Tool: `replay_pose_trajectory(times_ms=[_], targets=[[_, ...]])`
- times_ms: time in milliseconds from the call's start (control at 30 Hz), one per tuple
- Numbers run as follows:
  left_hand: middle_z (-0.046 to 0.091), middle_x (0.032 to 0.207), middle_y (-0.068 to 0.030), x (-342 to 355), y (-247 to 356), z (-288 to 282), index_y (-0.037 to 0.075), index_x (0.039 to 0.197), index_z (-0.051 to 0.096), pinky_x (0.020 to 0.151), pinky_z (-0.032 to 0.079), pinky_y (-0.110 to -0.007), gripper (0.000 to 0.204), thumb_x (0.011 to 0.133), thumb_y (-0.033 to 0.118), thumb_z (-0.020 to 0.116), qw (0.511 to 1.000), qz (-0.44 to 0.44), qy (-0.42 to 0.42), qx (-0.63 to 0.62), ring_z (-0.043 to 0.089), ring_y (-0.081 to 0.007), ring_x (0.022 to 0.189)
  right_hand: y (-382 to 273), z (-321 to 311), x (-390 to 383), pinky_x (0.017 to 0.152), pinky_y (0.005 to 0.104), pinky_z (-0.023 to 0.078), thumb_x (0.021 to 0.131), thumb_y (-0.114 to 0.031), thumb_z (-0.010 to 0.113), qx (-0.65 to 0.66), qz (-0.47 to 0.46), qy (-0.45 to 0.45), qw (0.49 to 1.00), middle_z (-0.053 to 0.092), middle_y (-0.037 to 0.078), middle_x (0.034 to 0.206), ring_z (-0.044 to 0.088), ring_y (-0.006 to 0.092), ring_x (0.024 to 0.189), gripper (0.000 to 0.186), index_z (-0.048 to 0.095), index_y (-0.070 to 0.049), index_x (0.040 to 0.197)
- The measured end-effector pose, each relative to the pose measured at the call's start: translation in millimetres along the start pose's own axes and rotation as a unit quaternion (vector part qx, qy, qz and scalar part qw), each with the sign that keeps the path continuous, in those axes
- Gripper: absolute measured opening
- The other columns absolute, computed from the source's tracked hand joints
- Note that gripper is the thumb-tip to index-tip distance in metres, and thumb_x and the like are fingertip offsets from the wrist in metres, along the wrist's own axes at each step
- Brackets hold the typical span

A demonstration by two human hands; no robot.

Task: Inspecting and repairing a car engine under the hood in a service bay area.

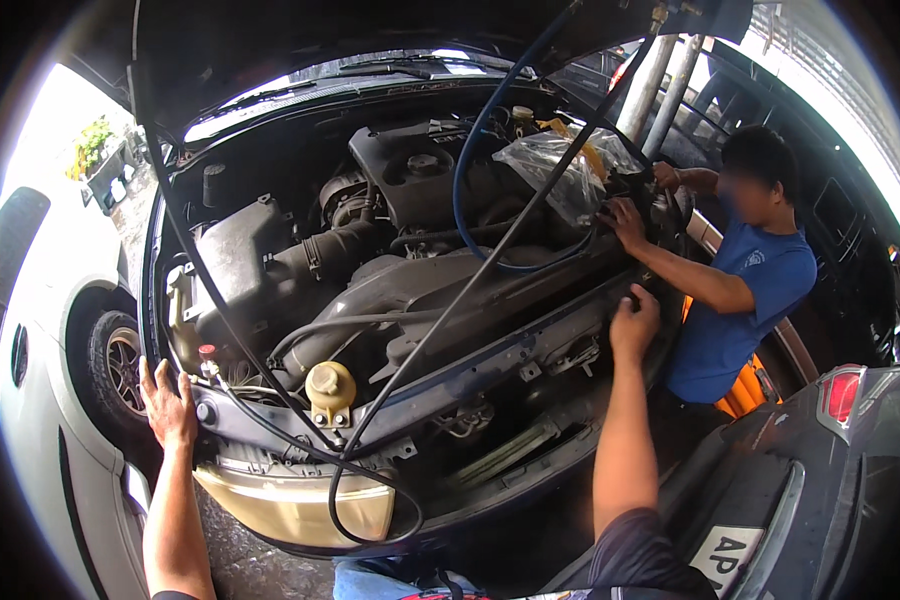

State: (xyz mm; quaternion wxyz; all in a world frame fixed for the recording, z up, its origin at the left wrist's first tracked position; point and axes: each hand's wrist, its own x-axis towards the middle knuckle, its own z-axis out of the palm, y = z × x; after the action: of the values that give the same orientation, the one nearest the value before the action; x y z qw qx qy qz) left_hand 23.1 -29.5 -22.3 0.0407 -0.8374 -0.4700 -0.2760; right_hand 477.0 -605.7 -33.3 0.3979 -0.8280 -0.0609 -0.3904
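My left hand (173,402) rests at the left front corner of the engine bay, fingers spread, beside the raised headlight edge. Close to it are a red-capped fitting (207,352) and a black hose (205,272). My right hand (635,325) is at the right end of the front crossmember (490,358), its thumb and a finger apart; the other fingers are partly hidden. Nothing shows in either hand. Between them lie the engine cover (405,180), a round yellowed reservoir (330,385) and a yellowed headlight (295,505).
A co-worker in a blue shirt (755,275) reaches into the bay's right side, near a clear plastic bag (560,170). A blue hose (465,170) and a thin black rod (490,262) cross the bay beneath the raised hood (370,35). Cars flank me: white (45,370), dark (750,460).
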Motion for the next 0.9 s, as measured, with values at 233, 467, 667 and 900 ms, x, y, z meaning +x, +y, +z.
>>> replay_pose_trajectory(times_ms=[233, 467, 667, 900], targets=[[0.026, 0.158, -0.0118, -1, 2, -5, 0.010, 0.137, 0.050, 0.114, 0.033, -0.045, 0.048, 0.097, 0.036, 0.053, 1.000, -0.005, -0.008, -0.012, 0.031, -0.0356, 0.142, -152, 43, -84, 0.113, 0.0498, 0.032, 0.092, -0.041, 0.058, -0.099, -0.085, -0.284, 0.950, 0.052, 0.026, 0.139, 0.046, 0.0402, 0.132, 0.057, 0.056, 0.001, 0.130], [0.027, 0.156, -0.0136, -1, 1, 2, 0.011, 0.136, 0.050, 0.113, 0.034, -0.046, 0.047, 0.096, 0.036, 0.054, 1.000, 0.008, 0.003, -0.007, 0.033, -0.0370, 0.140, -179, 56, -120, 0.122, 0.0482, 0.011, 0.093, -0.054, 0.051, -0.142, -0.033, -0.331, 0.932, 0.017, 0.035, 0.156, 0.019, 0.0428, 0.148, 0.092, 0.020, 0.014, 0.148], [0.028, 0.156, -0.0129, 2, -6, 9, 0.011, 0.135, 0.051, 0.112, 0.035, -0.046, 0.046, 0.096, 0.036, 0.055, 1.000, 0.015, 0.022, -0.006, 0.036, -0.0372, 0.138, -185, 64, -124, 0.122, 0.0482, 0.010, 0.093, -0.054, 0.050, -0.150, -0.026, -0.326, 0.933, 0.016, 0.036, 0.156, 0.018, 0.0430, 0.148, 0.093, 0.020, 0.014, 0.148], [0.028, 0.156, -0.0089, 3, -14, 12, 0.012, 0.133, 0.052, 0.109, 0.039, -0.048, 0.044, 0.096, 0.035, 0.055, 0.999, 0.019, 0.038, -0.017, 0.036, -0.0361, 0.138, -198, 63, -129, 0.121, 0.0478, 0.016, 0.090, -0.051, 0.059, -0.128, 0.003, -0.235, 0.964, 0.027, 0.035, 0.152, 0.024, 0.0424, 0.146, 0.088, 0.031, 0.014, 0.143]])
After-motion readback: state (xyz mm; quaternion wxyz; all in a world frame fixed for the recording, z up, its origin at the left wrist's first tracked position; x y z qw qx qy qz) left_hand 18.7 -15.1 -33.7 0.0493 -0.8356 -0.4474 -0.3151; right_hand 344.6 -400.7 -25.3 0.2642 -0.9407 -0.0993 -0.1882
